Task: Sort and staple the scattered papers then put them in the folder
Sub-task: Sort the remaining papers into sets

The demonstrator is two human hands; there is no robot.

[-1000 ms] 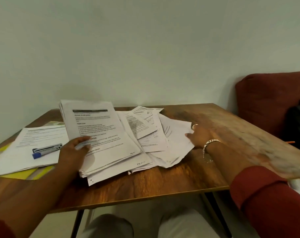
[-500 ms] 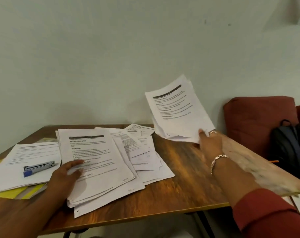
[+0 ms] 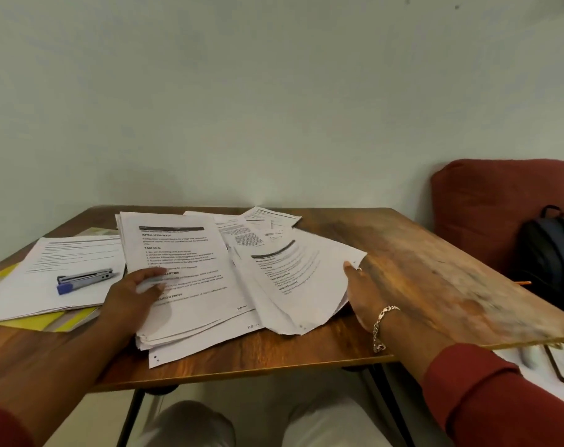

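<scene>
Item: sorting stage of a paper-filing job, stapling not yet begun. Tabletop (image 3: 419, 269), wood grain, carries all stock. Centre: main stack of printed sheets (image 3: 177, 269), edges uneven, lowest sheets jutting toward the near edge. Left hand (image 3: 135, 293) rests on this stack, fingers laid flat and pressing it down, grip apart. Right of centre: a fanned bundle of sheets (image 3: 296, 282), overlapping the main stack's right side; right hand (image 3: 359, 290) pinches it at its right edge, thumb on top, grip clamped on the bundle. Behind: loose sheets (image 3: 267, 221) still scattered at the far side. Left: a separate sheaf (image 3: 48, 262) with the stapler (image 3: 84, 280) lying on it, all resting on the yellow folder (image 3: 35, 322), which shows only at its near edge. Off-table right: red cushion (image 3: 500, 204), dark bag (image 3: 551, 250). Judgement: next move calls for squaring the bundle against the stack, gathering the far sheets, then reaching left for the stapler.
</scene>
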